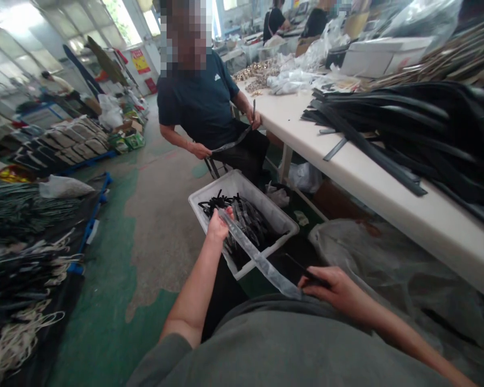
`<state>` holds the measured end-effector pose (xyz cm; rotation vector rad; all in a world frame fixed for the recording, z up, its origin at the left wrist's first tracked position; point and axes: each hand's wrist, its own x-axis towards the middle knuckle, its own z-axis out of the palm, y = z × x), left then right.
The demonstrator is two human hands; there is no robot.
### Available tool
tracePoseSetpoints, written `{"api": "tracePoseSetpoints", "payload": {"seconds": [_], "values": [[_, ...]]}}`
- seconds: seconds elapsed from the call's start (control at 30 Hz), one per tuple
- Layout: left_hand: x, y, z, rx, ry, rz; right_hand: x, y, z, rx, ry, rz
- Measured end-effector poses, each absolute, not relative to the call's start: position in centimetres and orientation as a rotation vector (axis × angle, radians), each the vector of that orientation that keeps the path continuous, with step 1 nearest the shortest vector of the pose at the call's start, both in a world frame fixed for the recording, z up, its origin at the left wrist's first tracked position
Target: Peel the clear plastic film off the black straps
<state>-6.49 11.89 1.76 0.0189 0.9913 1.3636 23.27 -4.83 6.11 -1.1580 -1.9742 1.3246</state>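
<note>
My left hand (222, 223) is closed around the far end of a long flat strip in clear plastic (262, 263), above a white bin. The strip slopes down toward my right hand (326, 285), which sits in front of my body. Its fingers are wrapped round a thin dark tool (314, 277) with a slender shaft pointing up and left; its exact kind does not show. The strip's near end meets these fingers, and I cannot tell whether they pinch it. Inside the white plastic bin (245, 269) lie several black strips (246, 215), some with a plastic-like shine.
Across the bin sits a co-worker (201, 102) holding a similar strip. A white table (282, 110) along the right bears a heap of black strips (407, 118). Plastic sheeting (358, 252) hangs below it. Bundles of cords (28, 209) lie on a pallet at left.
</note>
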Motion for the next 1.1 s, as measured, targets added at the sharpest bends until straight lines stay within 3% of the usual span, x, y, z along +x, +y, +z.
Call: {"api": "tracePoseSetpoints", "payload": {"seconds": [0.17, 0.43, 0.67, 0.9, 1.1], "values": [[-6.9, 11.3, 2.3, 0.326, 0.989, 1.481, 22.4, -4.9, 3.6, -1.179, -1.77, 1.535], [-3.2, 2.4, 0.3, 0.831, 0.951, 0.995, 19.5, 2.9, 7.3, -1.213, -1.275, 1.473], [-2.8, -0.3, 1.1, 1.05, 0.963, 0.78, 18.5, 6.4, 6.4, -1.085, -1.08, 1.522], [-3.3, 0.3, 1.3, 1.151, 0.982, 0.698, 18.8, 6.1, 8.9, -1.05, -1.249, 1.445], [-0.2, 0.9, 3.1, 1.101, 0.919, 0.996, 17.0, 4.8, 8.5, -1.082, -1.621, 1.4]]}}
